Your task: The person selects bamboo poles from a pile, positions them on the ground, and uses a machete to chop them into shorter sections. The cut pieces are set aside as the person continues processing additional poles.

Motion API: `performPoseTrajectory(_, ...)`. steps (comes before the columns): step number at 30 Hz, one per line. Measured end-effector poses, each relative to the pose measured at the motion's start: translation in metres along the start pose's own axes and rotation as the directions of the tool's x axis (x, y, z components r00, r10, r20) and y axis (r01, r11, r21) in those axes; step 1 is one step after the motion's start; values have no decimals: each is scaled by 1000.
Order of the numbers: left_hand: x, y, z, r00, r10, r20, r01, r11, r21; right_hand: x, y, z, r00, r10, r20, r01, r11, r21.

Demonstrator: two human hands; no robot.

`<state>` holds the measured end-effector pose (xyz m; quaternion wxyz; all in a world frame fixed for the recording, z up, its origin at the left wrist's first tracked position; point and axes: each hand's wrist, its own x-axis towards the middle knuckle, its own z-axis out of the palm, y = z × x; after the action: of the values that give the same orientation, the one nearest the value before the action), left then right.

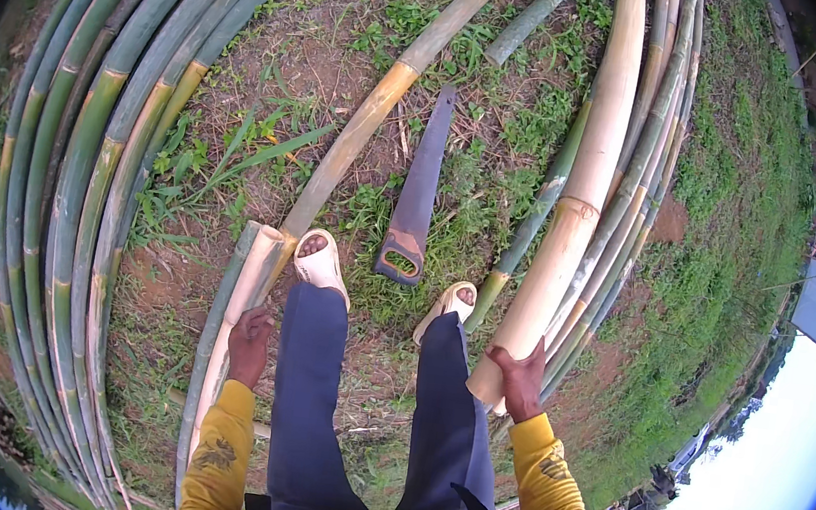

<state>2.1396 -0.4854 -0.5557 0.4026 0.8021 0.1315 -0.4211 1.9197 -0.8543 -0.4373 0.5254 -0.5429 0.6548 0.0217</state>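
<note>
At the right, my right hand [519, 379] grips the near end of a thick, pale bamboo pole [566, 243], its thumb laid across the top. The far end of this pole runs out at the upper edge. My left hand [249, 344] has curled fingers against a shorter pale bamboo piece [250, 272], beside my left leg; its palm side is hidden. A hand saw [421, 186] with a dark blade and a worn handle lies on the ground between the poles, just beyond my feet. Neither hand touches it.
Several long green bamboo poles [103, 150] lie bunched at the left. More thin poles [653, 182] lie alongside the thick one. A greyish pole [350, 143] slants past my left sandal [321, 263]. A cut pole end [499, 56] lies at the top, on grass and bare soil.
</note>
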Motion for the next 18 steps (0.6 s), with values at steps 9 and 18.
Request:
performPoseTrajectory(9,-10,203,288,829,252,499,-290,957,-2,-130,95,-305,947,-89,-310,-71,881,-469)
performPoseTrajectory(18,-99,272,520,613,10,790,44,998,-47,-329,251,-283,785,594,-178,-620,749,-233)
